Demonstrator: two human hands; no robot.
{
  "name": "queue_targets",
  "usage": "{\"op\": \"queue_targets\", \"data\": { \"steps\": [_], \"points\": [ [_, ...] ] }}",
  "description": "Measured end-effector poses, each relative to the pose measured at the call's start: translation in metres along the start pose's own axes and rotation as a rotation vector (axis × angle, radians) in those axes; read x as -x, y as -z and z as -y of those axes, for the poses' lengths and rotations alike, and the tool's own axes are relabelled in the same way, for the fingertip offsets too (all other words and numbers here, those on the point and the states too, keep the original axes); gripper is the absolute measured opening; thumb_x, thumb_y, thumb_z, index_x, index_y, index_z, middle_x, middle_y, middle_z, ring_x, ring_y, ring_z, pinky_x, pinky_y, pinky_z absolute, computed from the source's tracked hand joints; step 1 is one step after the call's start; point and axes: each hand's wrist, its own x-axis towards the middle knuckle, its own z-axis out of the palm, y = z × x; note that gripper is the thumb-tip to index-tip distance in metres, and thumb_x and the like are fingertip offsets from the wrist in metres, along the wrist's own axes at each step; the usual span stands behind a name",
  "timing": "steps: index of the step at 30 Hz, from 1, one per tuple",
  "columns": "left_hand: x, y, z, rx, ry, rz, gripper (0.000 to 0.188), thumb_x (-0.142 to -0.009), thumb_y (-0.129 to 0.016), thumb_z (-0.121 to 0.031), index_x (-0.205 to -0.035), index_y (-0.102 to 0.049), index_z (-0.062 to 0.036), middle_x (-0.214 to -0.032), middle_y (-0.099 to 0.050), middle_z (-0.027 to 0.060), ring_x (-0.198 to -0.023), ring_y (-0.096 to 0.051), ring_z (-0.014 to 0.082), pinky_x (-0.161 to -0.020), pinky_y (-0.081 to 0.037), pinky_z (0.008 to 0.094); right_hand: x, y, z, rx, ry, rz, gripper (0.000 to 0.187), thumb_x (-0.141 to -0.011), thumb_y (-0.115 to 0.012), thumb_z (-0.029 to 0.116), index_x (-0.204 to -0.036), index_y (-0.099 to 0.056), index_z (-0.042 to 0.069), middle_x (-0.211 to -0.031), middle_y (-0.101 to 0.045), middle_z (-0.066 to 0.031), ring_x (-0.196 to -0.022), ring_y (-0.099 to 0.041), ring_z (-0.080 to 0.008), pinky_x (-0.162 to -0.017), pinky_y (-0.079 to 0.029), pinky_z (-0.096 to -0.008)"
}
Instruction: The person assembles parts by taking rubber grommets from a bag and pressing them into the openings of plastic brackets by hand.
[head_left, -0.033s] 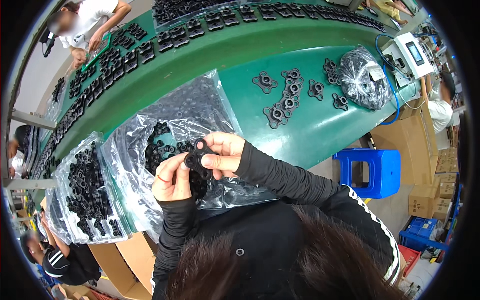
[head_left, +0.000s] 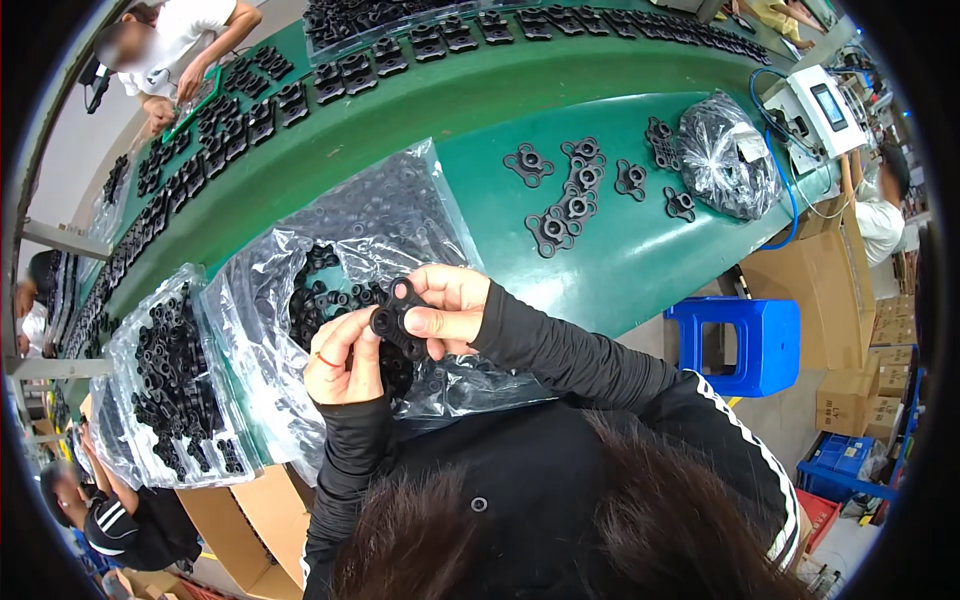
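In front of my chest, my right hand (head_left: 450, 312) grips a black bracket (head_left: 384, 322) with ring-shaped holes, its thumb pressed on the face. My left hand (head_left: 345, 365) meets the same bracket from the left, fingertips pinched at its edge. Whether those fingertips also hold a smaller piece is hidden. Below the hands lies an open clear plastic bag (head_left: 400, 185) of small black ring-shaped parts (head_left: 335, 298). More black brackets (head_left: 578, 207), with raised round centres, lie on the green table (head_left: 640, 265) to the right.
Another clear bag of black parts (head_left: 175, 380) lies left. A tied bag (head_left: 728, 160) sits by a white device with a screen (head_left: 828, 108). Rows of black parts (head_left: 345, 75) line the far bench. A blue stool (head_left: 770, 345) stands right. Co-workers sit around.
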Motion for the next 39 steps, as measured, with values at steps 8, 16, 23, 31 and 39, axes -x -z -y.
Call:
{"op": "queue_targets", "data": {
  "steps": [8,16,23,31,39],
  "points": [
    [0.003,0.001,0.006,0.198,0.011,0.081,0.018,-0.080,-0.056,-0.005,-0.097,-0.056,0.0013,-0.090,-0.059,0.0110,-0.079,-0.053,0.0158,-0.077,-0.041,0.0256,0.004,-0.003,0.001,0.031,0.014,-0.007,0.031,-0.076,-0.062,0.005,-0.103,-0.046,0.005,-0.081,-0.055,-0.0041,-0.053,-0.049,-0.0082,-0.048,-0.038,-0.0157],
    [-0.004,0.003,0.018,0.643,0.131,0.151,0.023,-0.080,-0.054,-0.003,-0.102,-0.048,-0.0010,-0.092,-0.059,0.0129,-0.079,-0.053,0.0158,-0.078,-0.041,0.0250,-0.005,0.007,-0.029,0.374,0.438,-0.071,0.033,-0.074,-0.063,0.006,-0.102,-0.046,0.004,-0.085,-0.055,-0.0032,-0.057,-0.048,-0.0109,-0.050,-0.039,-0.0196],
    [0.001,-0.010,0.009,0.265,0.124,0.008,0.029,-0.083,-0.052,-0.007,-0.110,-0.042,-0.0024,-0.093,-0.059,0.0119,-0.079,-0.054,0.0143,-0.078,-0.041,0.0232,0.014,-0.001,-0.012,0.753,0.286,-0.181,0.032,-0.074,-0.063,0.009,-0.100,-0.047,0.003,-0.080,-0.055,-0.0012,-0.062,-0.047,-0.0103,-0.055,-0.039,-0.0217],
    [-0.019,0.032,0.056,-1.330,-0.386,0.097,0.026,-0.078,-0.054,-0.011,-0.104,-0.054,-0.0067,-0.089,-0.060,0.0078,-0.082,-0.055,0.0224,-0.085,-0.038,0.0365,0.009,0.009,-0.011,0.286,0.076,-0.118,0.023,-0.076,-0.063,0.012,-0.093,-0.049,0.004,-0.076,-0.055,-0.0029,-0.059,-0.049,-0.0091,-0.050,-0.039,-0.0188],
    [-0.014,0.026,0.025,-1.203,-0.191,0.182,0.025,-0.071,-0.056,-0.011,-0.096,-0.060,-0.0109,-0.093,-0.061,0.0085,-0.091,-0.054,0.0282,-0.090,-0.034,0.0456,-0.001,0.016,-0.024,-0.096,0.010,-0.138,0.022,-0.076,-0.063,0.010,-0.093,-0.049,0.005,-0.075,-0.055,-0.0042,-0.057,-0.049,-0.0075,-0.047,-0.039,-0.0168]
  ]
}}
